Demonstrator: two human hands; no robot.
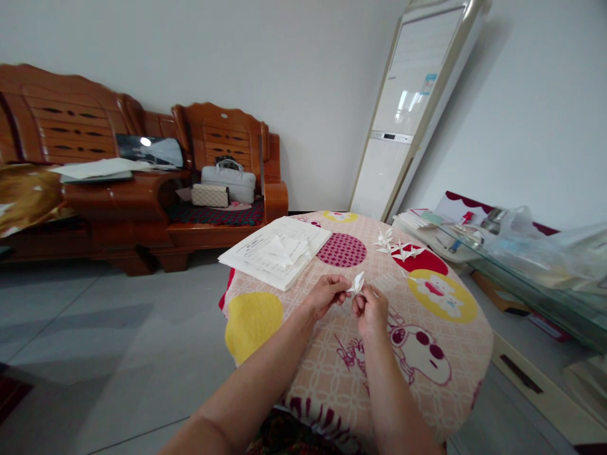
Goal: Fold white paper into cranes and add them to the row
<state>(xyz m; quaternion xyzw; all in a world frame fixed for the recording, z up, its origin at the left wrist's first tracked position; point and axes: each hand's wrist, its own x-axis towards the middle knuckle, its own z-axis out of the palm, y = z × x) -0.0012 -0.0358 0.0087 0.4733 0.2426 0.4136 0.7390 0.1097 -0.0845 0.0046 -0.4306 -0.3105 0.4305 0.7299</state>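
One folded white paper [358,282] sits pinched between my left grip [327,296] and right grip [372,308], above the table [327,354]. Printed sheets [251,253] lie toward its ten o'clock, paper cranes [385,239] toward one.

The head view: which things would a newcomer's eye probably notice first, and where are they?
Probably the colourful tablecloth, in the centre foreground. Above it, the left hand and right hand hold a white folded paper between their fingers, with similar paper shapes lying beyond, to the right. Behind the table, the tall air conditioner looks tilted in the picture.
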